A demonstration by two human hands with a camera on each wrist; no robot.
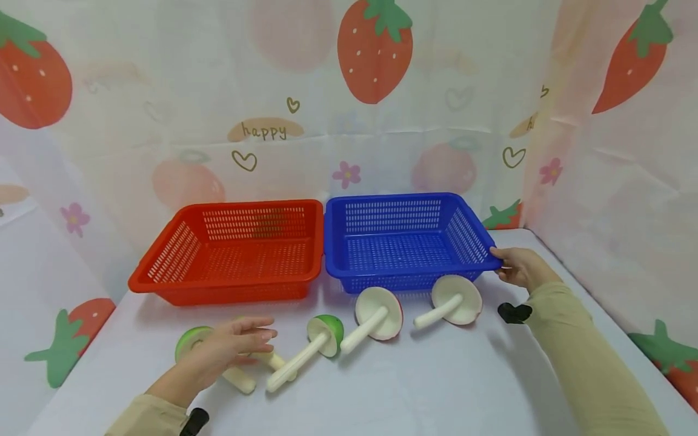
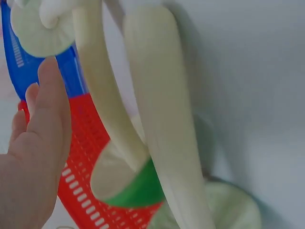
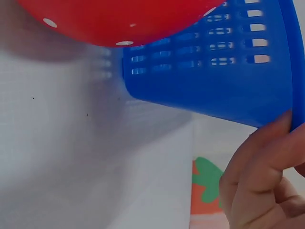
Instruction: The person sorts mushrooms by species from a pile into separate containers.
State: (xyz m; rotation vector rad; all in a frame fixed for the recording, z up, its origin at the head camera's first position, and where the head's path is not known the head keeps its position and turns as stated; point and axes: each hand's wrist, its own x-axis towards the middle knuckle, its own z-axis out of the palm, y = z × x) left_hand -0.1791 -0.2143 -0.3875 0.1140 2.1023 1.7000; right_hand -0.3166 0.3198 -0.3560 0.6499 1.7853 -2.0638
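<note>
My right hand (image 1: 520, 266) pinches the front right corner rim of the blue basket (image 1: 389, 277). In the right wrist view, fingers and thumb (image 3: 267, 176) take that rim, near a red cap with white dots (image 3: 124, 24). My left hand (image 1: 226, 348) is over the toy mushrooms at the left, fingers stretched to the right and holding nothing. Partly behind it lies a green-capped mushroom (image 1: 240, 380), and another pale stem (image 1: 278, 363) shows with its cap hidden. Just right of the fingers lies a second green-capped mushroom (image 1: 305, 357). In the left wrist view, pale stems (image 2: 159, 95) pass beside the hand.
A red basket (image 1: 226, 293) stands left of the blue one, their rims close together. Two red-edged mushrooms, one nearer the middle (image 1: 378, 312) and one farther right (image 1: 458, 300), lie before the blue basket. Printed cloth (image 1: 349, 145) hangs behind and at the sides.
</note>
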